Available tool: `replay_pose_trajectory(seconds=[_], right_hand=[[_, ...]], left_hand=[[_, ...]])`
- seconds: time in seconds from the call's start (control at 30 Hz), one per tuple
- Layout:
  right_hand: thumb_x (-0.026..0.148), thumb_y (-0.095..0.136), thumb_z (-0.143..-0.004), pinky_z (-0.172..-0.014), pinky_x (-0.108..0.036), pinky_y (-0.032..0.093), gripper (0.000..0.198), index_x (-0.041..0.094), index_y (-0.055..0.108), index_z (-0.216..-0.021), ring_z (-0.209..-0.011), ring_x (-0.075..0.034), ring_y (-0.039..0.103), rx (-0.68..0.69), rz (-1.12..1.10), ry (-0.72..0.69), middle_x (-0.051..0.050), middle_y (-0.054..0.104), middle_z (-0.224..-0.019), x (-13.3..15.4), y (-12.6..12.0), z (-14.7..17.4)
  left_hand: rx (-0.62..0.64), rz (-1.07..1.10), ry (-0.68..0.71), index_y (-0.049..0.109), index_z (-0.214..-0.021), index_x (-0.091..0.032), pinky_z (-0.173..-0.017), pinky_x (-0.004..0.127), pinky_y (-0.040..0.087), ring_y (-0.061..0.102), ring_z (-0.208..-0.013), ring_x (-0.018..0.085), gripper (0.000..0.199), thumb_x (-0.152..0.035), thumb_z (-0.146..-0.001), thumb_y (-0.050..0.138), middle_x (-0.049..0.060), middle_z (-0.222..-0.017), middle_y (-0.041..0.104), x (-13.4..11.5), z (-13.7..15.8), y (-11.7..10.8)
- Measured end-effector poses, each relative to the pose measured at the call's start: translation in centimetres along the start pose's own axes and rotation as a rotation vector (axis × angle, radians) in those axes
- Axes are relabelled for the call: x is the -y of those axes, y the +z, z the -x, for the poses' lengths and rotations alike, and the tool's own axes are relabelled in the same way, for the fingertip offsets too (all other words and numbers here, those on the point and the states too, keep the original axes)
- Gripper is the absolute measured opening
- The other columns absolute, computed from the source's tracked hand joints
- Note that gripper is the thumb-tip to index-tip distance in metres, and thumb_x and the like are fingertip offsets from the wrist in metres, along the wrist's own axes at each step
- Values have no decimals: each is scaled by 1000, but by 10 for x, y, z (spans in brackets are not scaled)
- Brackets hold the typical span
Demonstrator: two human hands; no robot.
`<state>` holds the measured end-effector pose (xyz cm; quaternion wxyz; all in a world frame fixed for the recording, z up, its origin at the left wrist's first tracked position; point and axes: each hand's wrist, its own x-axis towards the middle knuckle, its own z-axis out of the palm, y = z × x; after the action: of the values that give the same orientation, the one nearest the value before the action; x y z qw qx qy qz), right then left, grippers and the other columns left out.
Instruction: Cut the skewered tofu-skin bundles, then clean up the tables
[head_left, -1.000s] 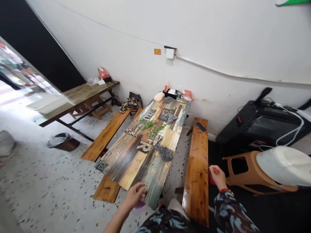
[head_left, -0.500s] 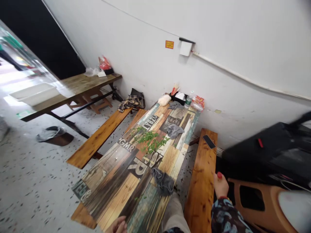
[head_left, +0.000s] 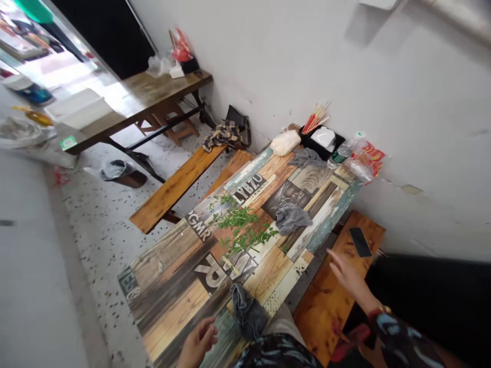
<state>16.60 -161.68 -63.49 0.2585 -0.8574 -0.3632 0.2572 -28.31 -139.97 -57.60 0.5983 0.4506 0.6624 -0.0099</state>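
Note:
My left hand (head_left: 199, 340) hovers over the near edge of the patterned table (head_left: 172, 301), its fingers loosely bent and apart with nothing in them. Right beside it lies a crumpled dark grey cloth (head_left: 248, 312). Stretched out over the bench (head_left: 326, 301) on the right is my right hand (head_left: 347, 276), fingers extended and holding nothing. Loose green leafy stems (head_left: 243, 225) are spread across the middle of the table. Another grey cloth (head_left: 292, 218) lies just past them. A phone (head_left: 359, 242) rests on the bench beyond my right hand.
Against the wall, the table's far end holds a white bag (head_left: 286, 142), a black box (head_left: 324, 143) with chopsticks and tissues, a plastic bottle (head_left: 339, 155) and a red packet (head_left: 368, 159). A bench (head_left: 176, 189) and a bin (head_left: 125, 174) stand left.
My right hand, earlier closed around something with a red top, now reaches forward open. The left hand has come further into view over the table. The view has tilted down and moved closer.

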Motion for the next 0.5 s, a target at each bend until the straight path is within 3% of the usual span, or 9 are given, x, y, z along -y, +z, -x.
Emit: replay_pose_trajectory(seconds=[0.07, 0.13, 0.23, 0.33, 0.43, 0.5], right_hand=[[44, 43, -87, -112, -43, 33, 57, 19, 46, -138, -132, -24, 42, -66, 82, -160, -10, 48, -142, 30, -5, -66], [49, 53, -83, -112, -47, 29, 68, 22, 37, -144, -138, -28, 33, -73, 146, -273, -10, 34, -151, 60, 8, -127], [54, 62, -76, -110, -55, 25, 84, 20, 31, -147, -139, -37, 25, -102, 195, -218, -14, 24, -155, 90, 50, -176], [48, 57, -81, -110, -59, 20, 72, 21, 35, -145, -140, -38, 21, -188, 201, -133, -13, 26, -154, 106, 104, -162], [27, 45, -88, -112, -56, 21, 52, 22, 44, -140, -139, -32, 24, -245, 148, -102, -11, 34, -151, 124, 153, -106], [14, 39, -84, -110, -52, 28, 50, 22, 55, -131, -133, -28, 36, -198, 46, -136, -11, 46, -141, 142, 180, -70]], left_hand=[[-9, -24, -2, 63, -87, -17, -50, 27, 40, 62, -57, 19, 67, -69, -46, 72, 3, -64, 65, -3, -8, 4], [-6, -62, 0, 62, -90, -16, -51, 28, 42, 63, -58, 20, 65, -68, -50, 70, 4, -67, 66, -4, -13, 6], [-19, -138, 59, 61, -97, -17, -59, 32, 48, 65, -65, 22, 58, -62, -61, 65, 4, -73, 66, -3, -18, 9], [-26, -253, 162, 59, -106, -17, -69, 35, 52, 65, -67, 22, 50, -52, -71, 59, 4, -79, 65, 1, -22, 14], [-8, -408, 254, 54, -122, -16, -78, 38, 52, 65, -75, 23, 51, -40, -77, 53, 9, -95, 66, 4, -28, 24], [7, -535, 321, 45, -134, -17, -90, 39, 49, 64, -94, 24, 57, -32, -79, 51, 13, -116, 61, 4, -30, 32]])
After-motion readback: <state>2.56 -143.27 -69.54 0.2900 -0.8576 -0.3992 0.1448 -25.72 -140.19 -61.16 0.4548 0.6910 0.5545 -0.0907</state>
